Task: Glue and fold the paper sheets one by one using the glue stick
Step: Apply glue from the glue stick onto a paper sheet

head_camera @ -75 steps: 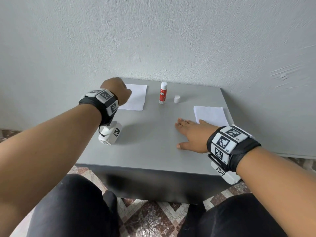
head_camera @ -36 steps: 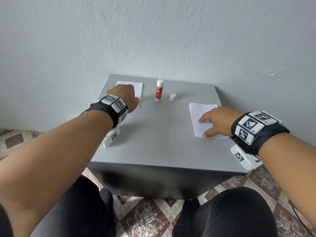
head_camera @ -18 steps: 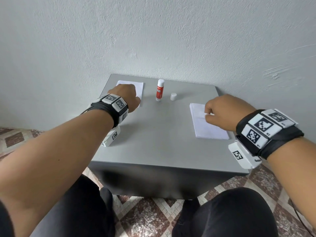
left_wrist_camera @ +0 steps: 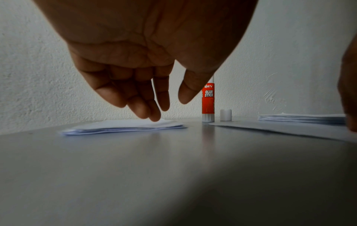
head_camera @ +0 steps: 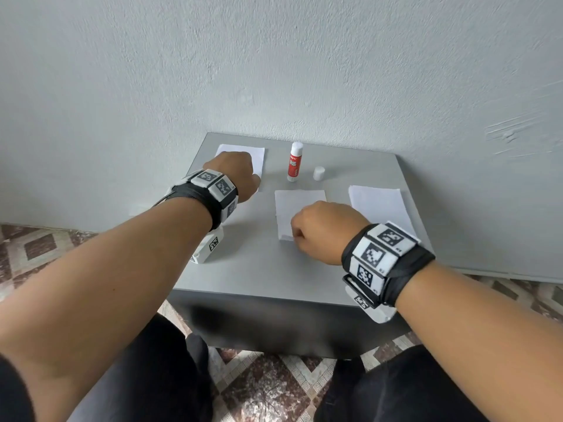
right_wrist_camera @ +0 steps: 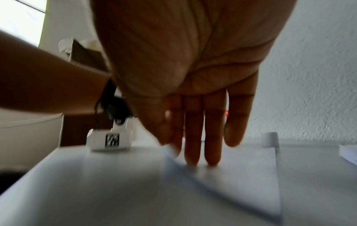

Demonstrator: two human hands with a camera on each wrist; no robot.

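Red glue stick [head_camera: 294,162] stands upright (cap [head_camera: 318,173] beside it).

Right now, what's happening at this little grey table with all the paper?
A person sits at the table doing a glue-and-fold job. Their right hand has a single sheet in the middle, fingertips on it. The left hand hangs over a pile of paper at the back left, fingers loose. An unused stack lies on the right. The glue stick stands upright at the back, its cap off beside it, nobody touching it yet.
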